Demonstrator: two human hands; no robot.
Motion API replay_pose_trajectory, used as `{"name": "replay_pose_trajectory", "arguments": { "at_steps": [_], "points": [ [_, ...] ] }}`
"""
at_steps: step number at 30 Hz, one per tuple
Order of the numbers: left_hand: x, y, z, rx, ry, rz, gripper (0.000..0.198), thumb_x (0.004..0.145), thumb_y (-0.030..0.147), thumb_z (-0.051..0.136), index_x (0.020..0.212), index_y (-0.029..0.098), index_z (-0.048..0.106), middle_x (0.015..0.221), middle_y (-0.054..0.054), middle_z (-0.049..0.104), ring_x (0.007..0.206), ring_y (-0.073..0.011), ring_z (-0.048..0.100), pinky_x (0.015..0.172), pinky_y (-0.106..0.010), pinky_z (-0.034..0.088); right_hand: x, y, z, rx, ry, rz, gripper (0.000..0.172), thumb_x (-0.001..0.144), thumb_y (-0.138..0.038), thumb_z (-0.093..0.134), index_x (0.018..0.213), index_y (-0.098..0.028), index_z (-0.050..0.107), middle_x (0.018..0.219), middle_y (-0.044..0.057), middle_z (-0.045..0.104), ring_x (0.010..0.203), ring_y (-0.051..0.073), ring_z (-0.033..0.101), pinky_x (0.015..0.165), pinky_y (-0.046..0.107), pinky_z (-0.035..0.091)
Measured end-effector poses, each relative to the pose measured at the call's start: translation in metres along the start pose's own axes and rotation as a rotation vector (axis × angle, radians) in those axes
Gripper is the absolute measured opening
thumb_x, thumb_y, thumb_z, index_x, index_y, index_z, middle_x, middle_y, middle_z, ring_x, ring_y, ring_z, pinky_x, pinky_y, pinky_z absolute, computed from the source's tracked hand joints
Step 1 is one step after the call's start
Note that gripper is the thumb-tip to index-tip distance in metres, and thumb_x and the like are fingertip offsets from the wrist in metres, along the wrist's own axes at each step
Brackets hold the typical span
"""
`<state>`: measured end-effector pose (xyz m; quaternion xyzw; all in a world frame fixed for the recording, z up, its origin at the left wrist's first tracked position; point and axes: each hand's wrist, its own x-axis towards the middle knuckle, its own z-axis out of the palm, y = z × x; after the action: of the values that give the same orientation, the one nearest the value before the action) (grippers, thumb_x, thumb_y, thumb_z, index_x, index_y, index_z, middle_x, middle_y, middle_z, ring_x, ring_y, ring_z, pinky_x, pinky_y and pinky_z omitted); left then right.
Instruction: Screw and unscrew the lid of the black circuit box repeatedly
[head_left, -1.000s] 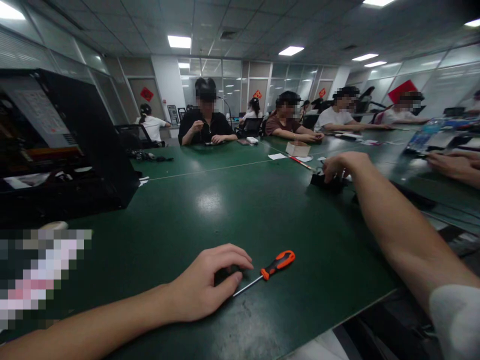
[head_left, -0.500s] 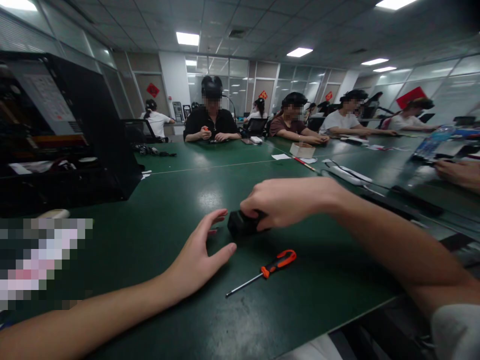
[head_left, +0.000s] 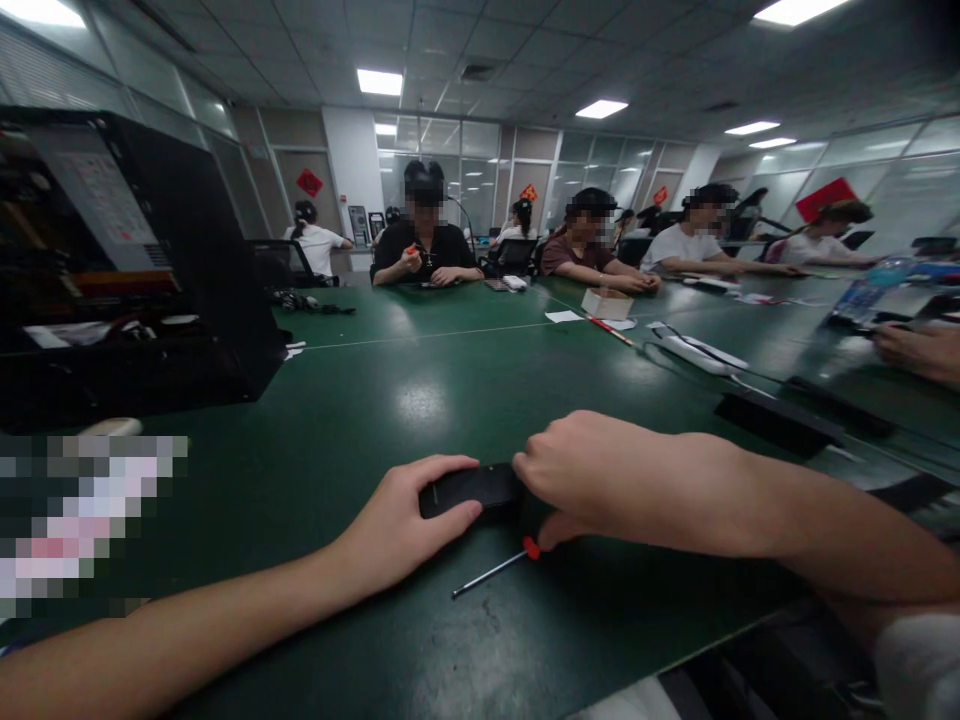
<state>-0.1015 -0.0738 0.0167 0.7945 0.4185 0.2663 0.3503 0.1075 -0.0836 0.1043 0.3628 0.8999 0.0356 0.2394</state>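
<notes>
A black, flat, oblong object with rounded edges [head_left: 474, 492] lies on the green table, and I cannot make out its exact kind. My left hand [head_left: 420, 510] grips its left end, with the thumb along the near side and the fingers along the far side. Over the right end, my right hand [head_left: 592, 485] is curled closed around a dark part of it; the fingertips are mostly hidden. Just in front lies a screwdriver [head_left: 491, 574], its metal shaft pointing to the left. My right hand covers most of its orange and black handle.
A black open-sided computer case [head_left: 217, 270] stands at the left. A power strip [head_left: 697, 350] with cables and a small box [head_left: 606, 302] lie further back on the table [head_left: 360, 390]. Several people sit around it, and another person's hand [head_left: 919, 350] shows at the right edge.
My right hand has brought the black object nearer and lowered it to the table, covering the screwdriver's handle. My left hand, apart from the object before, has closed around its left end.
</notes>
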Motion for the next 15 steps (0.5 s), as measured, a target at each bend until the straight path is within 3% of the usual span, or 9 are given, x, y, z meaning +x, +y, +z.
{"name": "replay_pose_trajectory", "arguments": {
  "at_steps": [2,5,7,10,15],
  "points": [
    [0.004,0.002,-0.005,0.064,-0.055,0.047,0.041,0.086,0.033,0.068,0.125,0.018,0.068,0.121,-0.006,0.073,0.11,-0.026,0.067,0.096,-0.036,0.051,-0.002,0.001,0.004,-0.001,-0.086,-0.03,0.037,0.081,-0.045,0.076,0.093,-0.01,0.076,0.085,0.015,0.074,0.073,0.03,0.073,0.054,0.031,0.044],
    [0.013,0.006,-0.014,0.153,-0.161,0.123,0.039,0.086,0.032,0.067,0.123,0.02,0.068,0.117,-0.006,0.074,0.104,-0.0249,0.068,0.09,-0.035,0.052,-0.001,0.001,0.011,0.009,-0.132,-0.106,0.016,0.084,-0.022,0.066,0.091,-0.013,0.077,0.081,0.012,0.074,0.068,0.025,0.072,0.049,0.028,0.04],
    [0.018,0.008,-0.018,0.179,-0.21,0.143,0.039,0.087,0.033,0.067,0.123,0.02,0.067,0.115,-0.005,0.074,0.1,-0.0241,0.069,0.086,-0.034,0.052,-0.003,0.0,0.012,0.023,-0.127,-0.124,0.019,0.084,-0.014,0.058,0.09,-0.014,0.077,0.078,0.011,0.074,0.064,0.023,0.07,0.045,0.026,0.034],
    [0.021,0.008,-0.017,0.175,-0.231,0.156,0.043,0.086,0.037,0.069,0.126,0.02,0.066,0.117,-0.006,0.073,0.098,-0.0241,0.069,0.085,-0.034,0.053,-0.016,0.004,0.004,0.049,-0.051,-0.15,0.019,0.084,-0.019,0.058,0.09,-0.016,0.076,0.075,0.009,0.073,0.059,0.021,0.067,0.044,0.027,0.031],
    [0.014,0.002,-0.016,0.115,-0.196,0.124,0.044,0.087,0.04,0.07,0.127,0.022,0.067,0.12,-0.006,0.074,0.104,-0.0253,0.069,0.091,-0.035,0.052,-0.052,0.029,-0.034,0.106,0.194,-0.127,0.021,0.091,-0.032,0.056,0.093,-0.02,0.073,0.081,0.005,0.071,0.068,0.018,0.064,0.058,0.029,0.04]
  ]
}}
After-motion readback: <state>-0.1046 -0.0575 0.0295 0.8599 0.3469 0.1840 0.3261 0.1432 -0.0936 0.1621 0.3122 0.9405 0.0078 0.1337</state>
